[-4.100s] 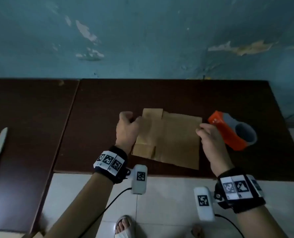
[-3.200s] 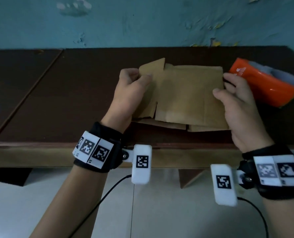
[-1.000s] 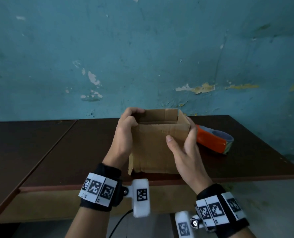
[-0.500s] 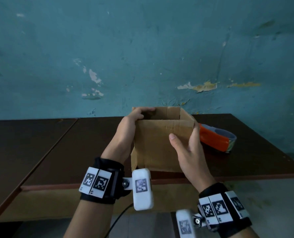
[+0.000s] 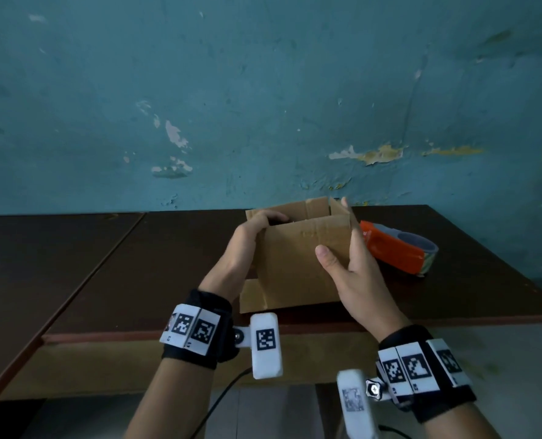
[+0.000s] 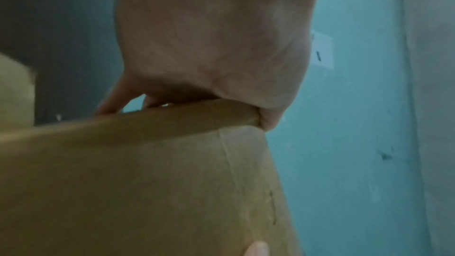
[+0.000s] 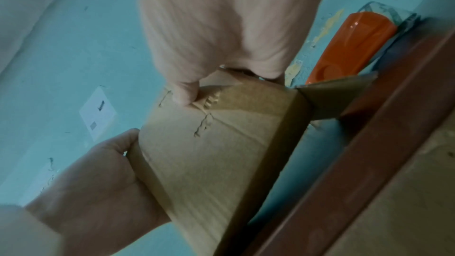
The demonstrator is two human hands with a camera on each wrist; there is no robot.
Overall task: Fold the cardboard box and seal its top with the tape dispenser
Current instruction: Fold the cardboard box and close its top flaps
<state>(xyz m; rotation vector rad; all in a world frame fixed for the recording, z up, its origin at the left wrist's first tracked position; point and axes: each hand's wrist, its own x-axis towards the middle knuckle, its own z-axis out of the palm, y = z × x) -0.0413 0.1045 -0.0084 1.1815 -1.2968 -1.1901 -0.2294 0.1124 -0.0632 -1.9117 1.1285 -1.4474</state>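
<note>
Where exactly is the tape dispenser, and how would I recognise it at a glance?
Start at the dark brown table against the blue wall. The cardboard box stands near its front edge, held by the left hand and the right hand. Just right of the box, behind the right hand, lies the tape dispenser: the only bright orange thing there, with a grey roll of tape in it.

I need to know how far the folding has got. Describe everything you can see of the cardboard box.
The cardboard box is plain brown corrugated board, opened into an upright shape at the near edge of the dark table. Its top is open, flaps standing up, no tape across it. A bottom flap sticks out at the lower left. The left hand grips the top left rim, fingers curled inside; the right hand clasps the right corner, thumb on the front face. The orange tape dispenser lies just right of it.
</note>
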